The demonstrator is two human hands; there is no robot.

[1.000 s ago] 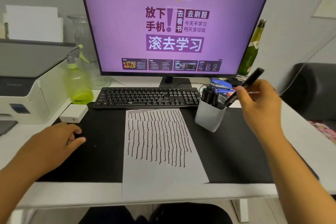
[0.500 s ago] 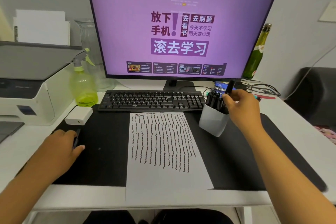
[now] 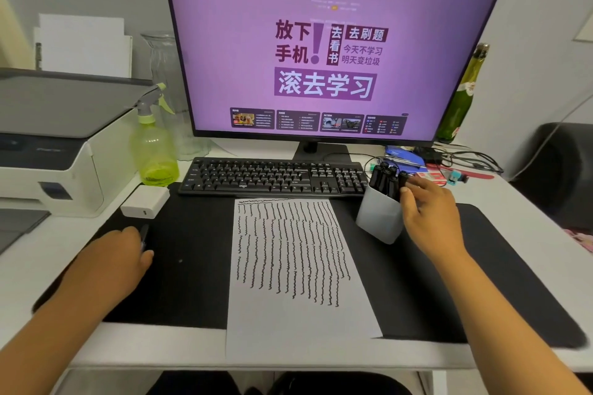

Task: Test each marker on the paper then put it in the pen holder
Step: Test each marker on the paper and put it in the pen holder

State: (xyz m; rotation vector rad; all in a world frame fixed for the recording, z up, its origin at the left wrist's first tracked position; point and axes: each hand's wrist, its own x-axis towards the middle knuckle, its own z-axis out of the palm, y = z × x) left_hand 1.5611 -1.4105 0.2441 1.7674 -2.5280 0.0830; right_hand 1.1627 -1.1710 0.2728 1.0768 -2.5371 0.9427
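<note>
A white paper (image 3: 298, 324) covered with wavy black test lines lies on the black desk mat (image 3: 192, 282). To its right stands a light grey pen holder (image 3: 378, 220), tilted and packed with several black markers (image 3: 383, 176). My right hand (image 3: 431, 215) is beside the holder's right rim, its fingers relaxed, fingertips at the cap of the rightmost marker (image 3: 402, 176) sitting in the holder. My left hand (image 3: 118, 255) rests on the mat left of the paper with fingers curled over another black marker (image 3: 144, 231), whose end sticks out past my fingers.
A black keyboard (image 3: 272, 176) and a large monitor (image 3: 321, 51) stand behind the paper. A green spray bottle (image 3: 154, 151), a white charger block (image 3: 145, 201) and a printer (image 3: 48, 151) are at the left. Cables, a blue box and a green glass bottle (image 3: 462, 96) are back right.
My right hand carried a black marker from above the desk down into the pen holder and eased its grip on it. My left hand stayed on the mat at the left.
</note>
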